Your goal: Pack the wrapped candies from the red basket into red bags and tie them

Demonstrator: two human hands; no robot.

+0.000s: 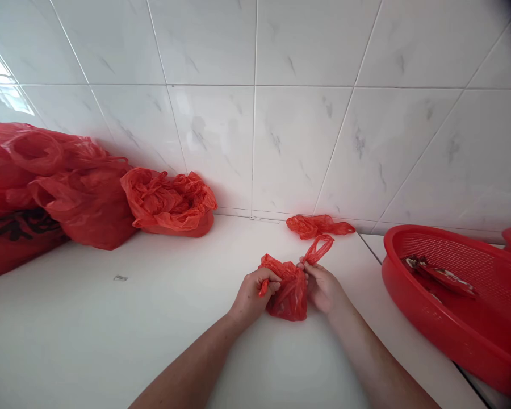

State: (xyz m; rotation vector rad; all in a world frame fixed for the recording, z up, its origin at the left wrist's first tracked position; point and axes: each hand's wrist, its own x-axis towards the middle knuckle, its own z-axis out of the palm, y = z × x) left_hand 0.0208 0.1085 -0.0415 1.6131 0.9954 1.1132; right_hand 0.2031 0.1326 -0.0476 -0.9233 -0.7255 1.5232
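Note:
Between my hands is a small red plastic bag (290,295), crumpled, its lower part hanging just over or resting on the white surface; I cannot tell which. My left hand (255,292) is closed on the bag's left side, with a twist of red plastic poking out of the fist. At the upper right of the bag, my right hand (322,284) pinches the base of a looped handle (320,250) that sticks up beyond the fingertips. Behind the hands, against the wall, lies another crumpled red plastic bag (315,226).
A red basket (426,324) with a few packets (447,278) inside stands at right. Along the wall at left are an open red bag (174,207) stuffed with crumpled plastic and several fuller red bags (89,210). The white table (89,341) meets a tiled wall (213,130).

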